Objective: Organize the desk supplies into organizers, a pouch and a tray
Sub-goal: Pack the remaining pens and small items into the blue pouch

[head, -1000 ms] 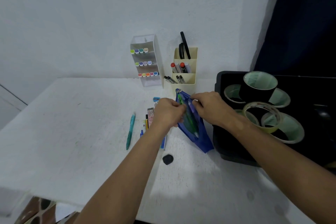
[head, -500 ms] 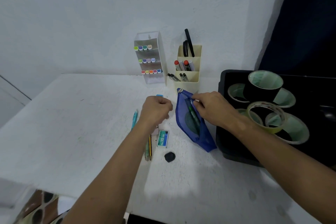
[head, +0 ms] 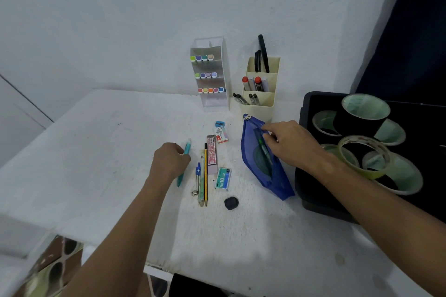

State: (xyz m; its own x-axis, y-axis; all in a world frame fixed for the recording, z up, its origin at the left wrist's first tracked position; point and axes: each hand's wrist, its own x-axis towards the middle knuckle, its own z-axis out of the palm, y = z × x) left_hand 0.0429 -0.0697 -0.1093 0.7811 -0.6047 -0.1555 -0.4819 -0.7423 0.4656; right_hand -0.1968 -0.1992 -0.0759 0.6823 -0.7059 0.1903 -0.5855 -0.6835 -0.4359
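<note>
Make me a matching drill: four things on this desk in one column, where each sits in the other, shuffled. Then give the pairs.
Things
1. teal pen
2. black scissors
3. stacked tape rolls
4. green pen

Places
A. inside the blue mesh pouch
B. in the black tray
C. under the left hand
D. top slot of the cream organizer

Pairs: 1-C, 2-D, 3-B, 4-A
</note>
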